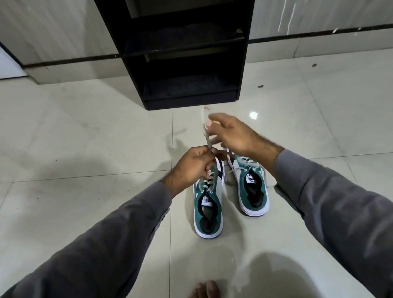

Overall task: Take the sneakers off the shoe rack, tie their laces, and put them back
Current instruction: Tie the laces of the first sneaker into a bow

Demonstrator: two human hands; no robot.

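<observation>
Pinching the lace (pixel 205 133) of the left sneaker (pixel 207 203) in both my left hand (pixel 192 166) and right hand (pixel 231 136), I risk the blurred upper end slipping free

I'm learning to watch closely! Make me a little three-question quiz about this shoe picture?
1. True or false: both sneakers stand on the shoe rack.
2. Which sneaker's lace do the hands work on? A) left sneaker B) right sneaker
3. Fill in: the left hand ____ the lace.

Key: 1. False, they stand on the floor. 2. A. 3. pinches; the right hand holds it higher.
</observation>
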